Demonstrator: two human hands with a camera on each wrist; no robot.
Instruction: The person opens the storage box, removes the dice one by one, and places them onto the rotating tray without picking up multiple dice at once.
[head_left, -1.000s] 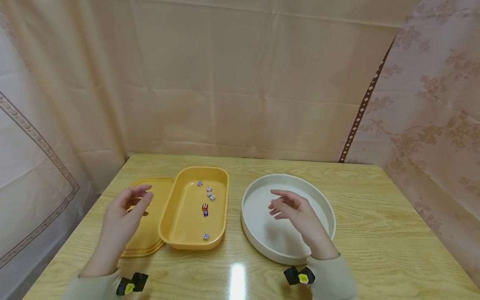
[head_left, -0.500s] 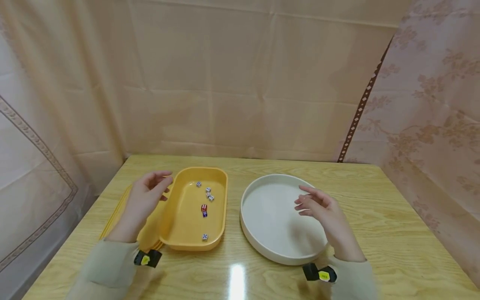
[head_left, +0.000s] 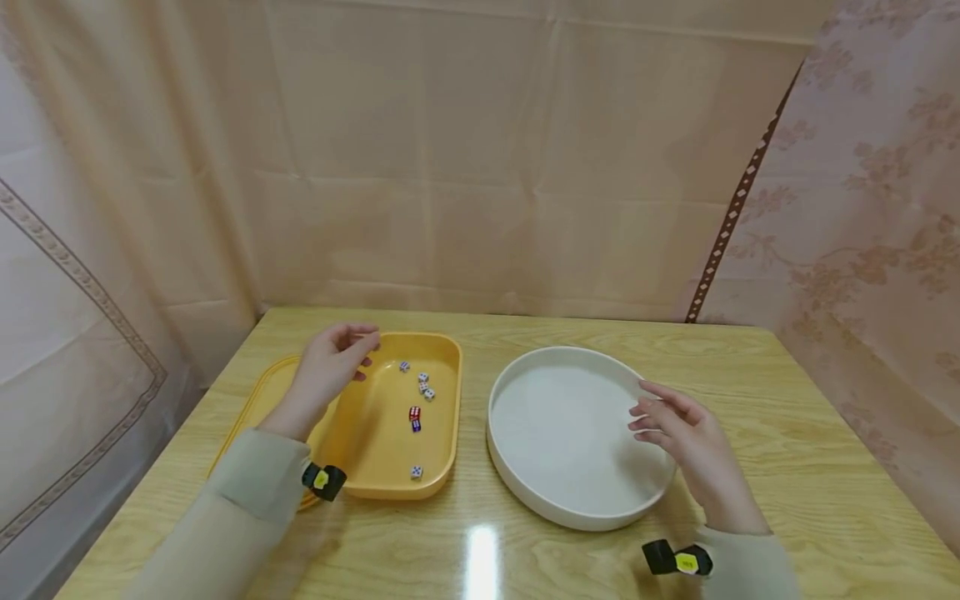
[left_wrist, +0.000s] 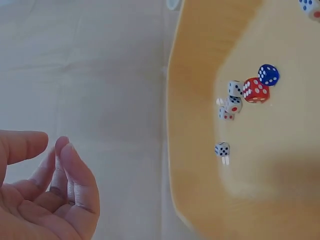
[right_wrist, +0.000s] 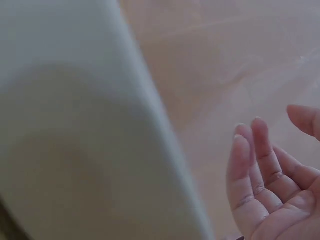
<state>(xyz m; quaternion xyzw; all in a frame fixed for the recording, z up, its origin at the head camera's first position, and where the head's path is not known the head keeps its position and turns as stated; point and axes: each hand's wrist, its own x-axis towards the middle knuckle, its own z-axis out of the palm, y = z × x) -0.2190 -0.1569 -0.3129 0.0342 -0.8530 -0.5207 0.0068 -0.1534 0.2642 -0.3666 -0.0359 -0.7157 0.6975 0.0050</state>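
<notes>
A yellow oblong tray [head_left: 448, 400] sits left of centre and holds several small dice: white ones [head_left: 422, 382], a red die [head_left: 412, 412] touching a blue die [head_left: 416, 426], and a lone white die [head_left: 415, 472]. My left hand [head_left: 351, 348] hovers over the tray's far left corner, fingers loosely curled and holding nothing. In the left wrist view the left hand [left_wrist: 55, 192] is apart from the tray rim [left_wrist: 172, 150], with the red die [left_wrist: 256, 90] and blue die [left_wrist: 269, 74] inside. My right hand [head_left: 654, 412] hangs relaxed at the right rim of a white round dish [head_left: 517, 487], also holding nothing.
A flat yellow lid [head_left: 258, 404] lies under the tray's left side. The wooden table [head_left: 787, 467] is hemmed in by beige curtains at the back and sides. In the right wrist view the right hand [right_wrist: 262, 175] is beside the dish rim [right_wrist: 145, 120].
My left hand has moved forward and right, from over the lid to the tray's far left corner. My right hand has drifted right, from above the dish's middle to its right rim.
</notes>
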